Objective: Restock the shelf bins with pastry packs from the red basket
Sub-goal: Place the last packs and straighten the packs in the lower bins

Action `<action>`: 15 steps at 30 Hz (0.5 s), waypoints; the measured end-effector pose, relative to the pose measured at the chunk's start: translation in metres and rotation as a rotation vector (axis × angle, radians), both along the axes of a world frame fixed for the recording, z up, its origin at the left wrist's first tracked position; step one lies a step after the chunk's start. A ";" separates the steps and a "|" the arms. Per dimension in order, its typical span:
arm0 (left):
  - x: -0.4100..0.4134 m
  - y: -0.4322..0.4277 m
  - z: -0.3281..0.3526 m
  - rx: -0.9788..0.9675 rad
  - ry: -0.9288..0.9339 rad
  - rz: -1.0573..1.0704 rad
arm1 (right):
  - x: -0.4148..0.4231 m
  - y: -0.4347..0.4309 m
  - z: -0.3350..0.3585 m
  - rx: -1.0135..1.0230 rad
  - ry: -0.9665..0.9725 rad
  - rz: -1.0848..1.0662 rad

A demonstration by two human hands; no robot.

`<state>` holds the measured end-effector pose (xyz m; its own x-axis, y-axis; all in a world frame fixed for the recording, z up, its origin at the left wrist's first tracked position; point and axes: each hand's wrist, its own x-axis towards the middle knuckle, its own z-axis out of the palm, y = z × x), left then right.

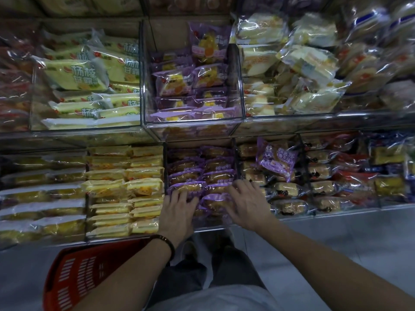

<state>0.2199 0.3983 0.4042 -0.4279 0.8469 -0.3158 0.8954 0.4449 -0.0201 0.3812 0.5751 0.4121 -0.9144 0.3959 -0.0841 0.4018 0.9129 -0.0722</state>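
A dark-walled bin [166, 167] on the lower shelf holds purple pastry packs [202, 173] in two columns. At 12 o'clock from it, a clear bin [193, 124] holds more purple packs, loosely piled. At 9 o'clock sit yellow packs [125, 185]; at 3 o'clock a stray purple pack [276, 160] lies tilted on brown cakes. The red basket [74, 272] stands on the floor at 7 o'clock, partly behind the left arm.

The left hand [178, 207] rests on the front-left packs, fingers [177, 195] spread. The right hand [247, 203] lies with spread fingers [238, 187] on the right end of the front pack [213, 202], which sits between both hands.
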 end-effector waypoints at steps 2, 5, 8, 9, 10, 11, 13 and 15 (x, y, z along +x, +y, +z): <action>-0.004 0.000 -0.002 0.019 0.009 0.003 | 0.007 0.028 0.009 0.001 0.207 -0.178; -0.006 0.007 0.000 -0.021 0.058 0.062 | 0.017 0.082 0.028 0.037 0.318 -0.475; -0.003 0.015 0.001 -0.069 0.078 0.098 | 0.020 0.132 0.044 -0.013 0.084 -0.647; -0.002 0.017 0.002 -0.070 0.073 0.105 | 0.019 0.145 0.048 -0.054 -0.029 -0.669; -0.002 0.018 0.003 -0.061 0.065 0.112 | 0.018 0.156 0.050 -0.101 -0.152 -0.674; -0.003 0.018 0.004 -0.046 0.057 0.115 | 0.017 0.164 0.053 -0.143 -0.258 -0.666; -0.007 0.015 0.004 -0.019 0.019 0.112 | 0.015 0.171 0.054 -0.209 -0.362 -0.618; -0.011 0.012 0.004 0.002 -0.046 0.118 | 0.016 0.175 0.053 -0.257 -0.356 -0.573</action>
<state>0.2092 0.4105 0.4086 -0.5094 0.7923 -0.3359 0.8369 0.5470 0.0211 0.3968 0.7502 0.4649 -0.4684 0.7328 -0.4936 0.8517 0.5231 -0.0316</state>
